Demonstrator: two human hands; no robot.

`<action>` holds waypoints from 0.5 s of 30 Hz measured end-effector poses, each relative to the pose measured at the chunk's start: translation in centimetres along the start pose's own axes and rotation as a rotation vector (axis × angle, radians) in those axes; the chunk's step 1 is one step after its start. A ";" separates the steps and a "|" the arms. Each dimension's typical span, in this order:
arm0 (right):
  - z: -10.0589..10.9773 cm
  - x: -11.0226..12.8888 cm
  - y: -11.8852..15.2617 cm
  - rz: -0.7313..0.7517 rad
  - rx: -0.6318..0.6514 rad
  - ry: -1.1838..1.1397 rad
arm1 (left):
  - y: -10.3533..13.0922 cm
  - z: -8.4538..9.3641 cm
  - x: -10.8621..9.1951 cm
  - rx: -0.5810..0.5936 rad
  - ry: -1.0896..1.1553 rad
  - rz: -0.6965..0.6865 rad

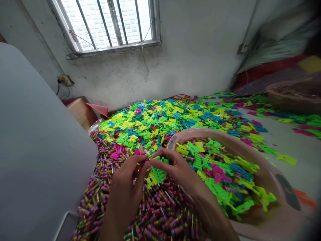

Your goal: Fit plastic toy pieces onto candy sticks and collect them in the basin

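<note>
Apparently the right hand pinches a green piece (left hand pinched together, contents unclear).

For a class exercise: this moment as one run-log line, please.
left hand: pinching | right hand: pinching close by | anything held: unclear | near: green plastic piece | rightward: pink basin of coloured pieces

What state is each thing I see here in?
Left hand: curled, grip unclear
Right hand: curled, grip unclear
Green toothed piece: by the right hand, perhaps held
Pink basin: upright, partly filled
Colorful plastic pieces: heaped loosely
Small striped sticks: piled loose
Window: barred
</note>
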State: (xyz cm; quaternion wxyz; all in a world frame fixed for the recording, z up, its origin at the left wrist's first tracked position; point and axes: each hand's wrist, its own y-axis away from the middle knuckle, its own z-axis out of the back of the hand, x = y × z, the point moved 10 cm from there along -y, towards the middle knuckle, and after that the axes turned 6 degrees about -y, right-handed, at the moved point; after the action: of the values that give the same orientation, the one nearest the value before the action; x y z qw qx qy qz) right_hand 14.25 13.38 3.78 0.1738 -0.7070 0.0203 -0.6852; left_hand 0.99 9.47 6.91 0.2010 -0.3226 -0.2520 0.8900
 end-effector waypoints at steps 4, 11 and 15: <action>0.2 -0.3 -0.1 -0.012 -0.011 -0.031 | 0.0 -0.1 -1.2 -0.005 -0.074 -0.074; 0.7 -1.1 -0.3 -0.047 -0.066 -0.092 | 0.2 -1.1 -2.0 -0.033 -0.226 -0.165; 0.6 -1.2 -0.1 -0.073 -0.060 -0.127 | 0.1 -0.8 -2.5 -0.087 -0.272 -0.223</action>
State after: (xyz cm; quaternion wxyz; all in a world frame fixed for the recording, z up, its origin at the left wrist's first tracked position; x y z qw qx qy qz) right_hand 14.71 13.95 2.64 0.1284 -0.7541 0.0043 -0.6441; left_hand 3.31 8.32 7.44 0.2486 -0.1777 -0.3493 0.8858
